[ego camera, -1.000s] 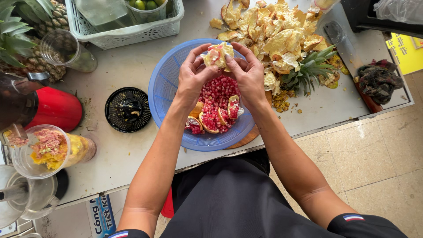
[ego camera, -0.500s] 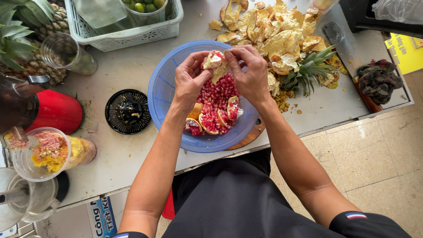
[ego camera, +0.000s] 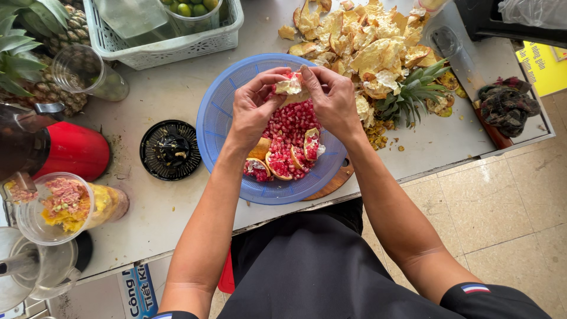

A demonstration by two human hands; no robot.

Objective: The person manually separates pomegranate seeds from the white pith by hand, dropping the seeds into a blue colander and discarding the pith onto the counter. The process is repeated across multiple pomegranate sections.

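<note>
Both hands over blue bowl [ego camera: 215, 127]. Peel heap [ego camera: 366, 50] crowds 1 to 2 o'clock, touching rim. White basket [ego camera: 171, 50] blocks 11. Black juicer cone [ego camera: 171, 150] just beside at 9; red appliance [ego camera: 74, 150] beyond. Bare counter [ego camera: 171, 207] at 7, open lane.

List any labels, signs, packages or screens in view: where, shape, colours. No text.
Yellow sign: far right edge past the counter, a flat rectangle, yellow with dark lettering, cut off by the frame.
Printed panel: under the counter's front edge at lower left, a rectangle, white with blue lettering, partly hidden.
Sleeve patch: on the person's black sleeve at bottom right, a small strip in red, white and blue.
No screens or printed packages visible.
</note>
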